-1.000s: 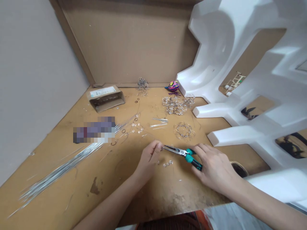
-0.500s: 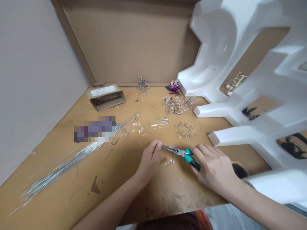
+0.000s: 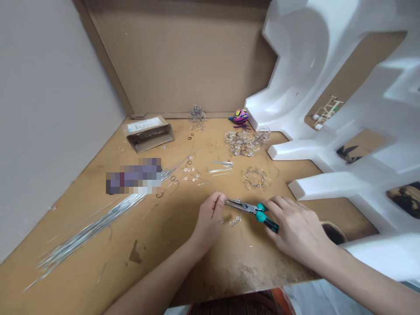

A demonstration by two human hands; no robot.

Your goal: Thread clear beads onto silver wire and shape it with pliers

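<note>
My right hand (image 3: pixel 297 221) is closed around the teal-and-black handles of long-nose pliers (image 3: pixel 251 208). The jaws point left and reach the fingertips of my left hand (image 3: pixel 211 214). Thumb and forefinger of that hand pinch a beaded wire, whose clear beads (image 3: pixel 235 220) show just below the jaws; the pinched part is hidden. Beyond my hands lie a ring of wire loops and beads (image 3: pixel 256 178), a few short cut wires (image 3: pixel 221 166) and a circle of loose clear beads (image 3: pixel 191 174).
A long bundle of straight wires (image 3: pixel 98 232) lies at left beside a blurred purple item (image 3: pixel 133 176). An open cardboard box (image 3: pixel 149 133), wire-and-bead pieces (image 3: pixel 243 143), a wire tangle (image 3: pixel 197 114) and a colourful toy (image 3: pixel 240 116) sit farther back. White moulded foam (image 3: pixel 315 188) borders the right.
The whole view has shifted slightly, so everything appears a little farther right. My hands, the pliers and the beads keep nearly the same arrangement.
</note>
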